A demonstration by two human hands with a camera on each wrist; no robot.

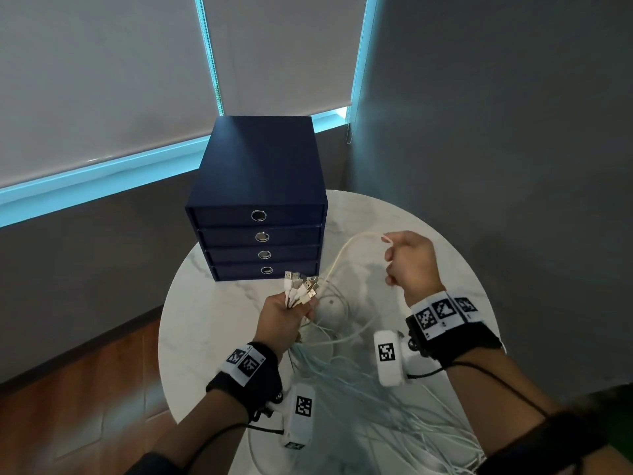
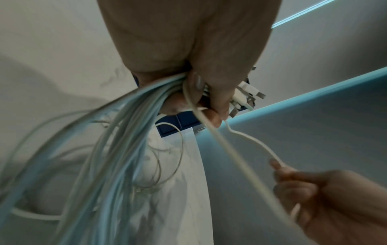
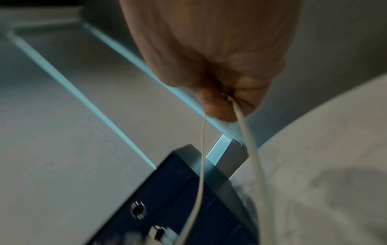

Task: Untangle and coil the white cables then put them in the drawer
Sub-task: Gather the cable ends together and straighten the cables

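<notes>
My left hand (image 1: pixel 287 317) grips a bundle of several white cables (image 1: pixel 346 378) just below their USB plugs (image 1: pixel 303 286), which fan out above the fist. The cords trail down over the table toward me in a loose tangle. In the left wrist view the same bundle (image 2: pixel 130 132) hangs from my left hand (image 2: pixel 205 92). My right hand (image 1: pixel 409 262) is raised to the right and pinches one white cable (image 1: pixel 346 252) that arches back to the bundle. The right wrist view shows that cable (image 3: pixel 249 140) running down from my right hand (image 3: pixel 222 102). The dark blue drawer unit (image 1: pixel 260 200) stands behind with all drawers closed.
The round white marble table (image 1: pixel 205 320) carries the drawer unit at its far edge. Grey walls and window blinds (image 1: pixel 102 80) lie behind, a wooden floor (image 1: pixel 85 406) to the left. Each drawer has a metal ring pull (image 1: pixel 258 216).
</notes>
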